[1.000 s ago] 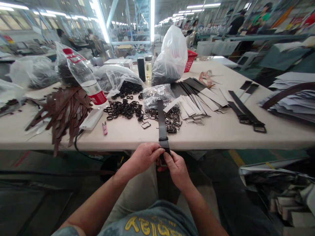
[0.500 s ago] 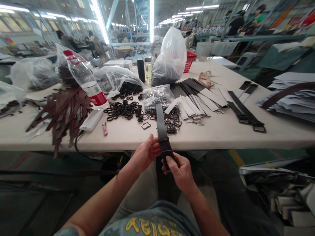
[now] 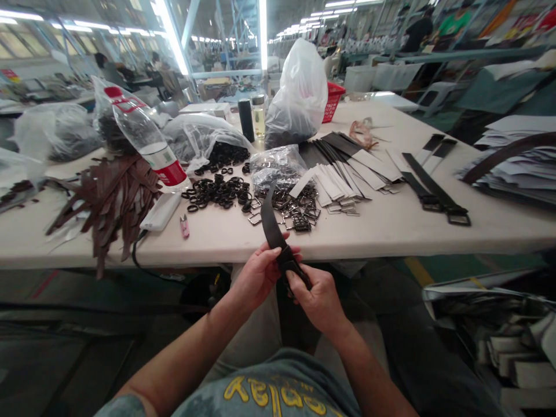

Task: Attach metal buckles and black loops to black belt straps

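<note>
A dark belt strap stretches from my hands toward the table, its far end curving up and left. My left hand grips it around the dark loop, thumb on top and fingers underneath. Closed on the near end, by the buckle, is my right hand; the buckle is mostly hidden by the fingers. Just beyond the strap lie a heap of metal buckles and a pile of black loops. Two finished-looking straps with buckles rest farther right.
Brown strips hang over the front edge at left, beside a tilted plastic bottle. Small pink snips lie near the edge. White-backed straps, a tall plastic bag and a red basket stand behind.
My left hand came off the strap, then closed on it near the loop. The strap has turned and its far end now bends left. My right hand keeps hold of the near end.
</note>
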Motion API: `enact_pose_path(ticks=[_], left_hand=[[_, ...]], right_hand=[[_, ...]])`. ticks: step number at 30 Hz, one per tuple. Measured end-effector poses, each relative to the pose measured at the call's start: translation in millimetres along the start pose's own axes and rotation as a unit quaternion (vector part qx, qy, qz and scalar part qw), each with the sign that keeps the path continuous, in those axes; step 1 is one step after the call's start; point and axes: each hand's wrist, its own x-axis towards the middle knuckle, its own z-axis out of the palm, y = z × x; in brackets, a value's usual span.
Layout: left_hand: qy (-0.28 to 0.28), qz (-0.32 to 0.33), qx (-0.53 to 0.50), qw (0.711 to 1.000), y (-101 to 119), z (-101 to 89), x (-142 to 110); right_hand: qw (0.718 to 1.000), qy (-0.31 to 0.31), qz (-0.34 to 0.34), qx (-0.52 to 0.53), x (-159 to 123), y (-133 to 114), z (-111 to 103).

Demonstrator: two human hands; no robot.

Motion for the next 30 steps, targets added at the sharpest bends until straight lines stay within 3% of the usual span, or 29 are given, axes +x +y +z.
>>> enact_pose_path(ticks=[10, 16, 21, 30], left_hand=[[-0.011, -0.022, -0.044, 0.999, -7, -0.6, -2], [-0.007, -0.004, 0.02, 1.0, -13, -3.3, -8], [0.002, 0.031, 0.031, 0.999, -12, -2.8, -13], [-0.08, -0.023, 0.025, 0.996, -10, -1.9, -18]], right_hand=[[0.999, 0.007, 0.002, -0.042, 3, -1, -3], [0.998, -0.006, 0.002, -0.059, 4, -7, 0], [0.999, -0.033, 0.029, 0.029, 3, -6, 3], [0.982, -0.062, 0.092, 0.156, -2, -9, 0]])
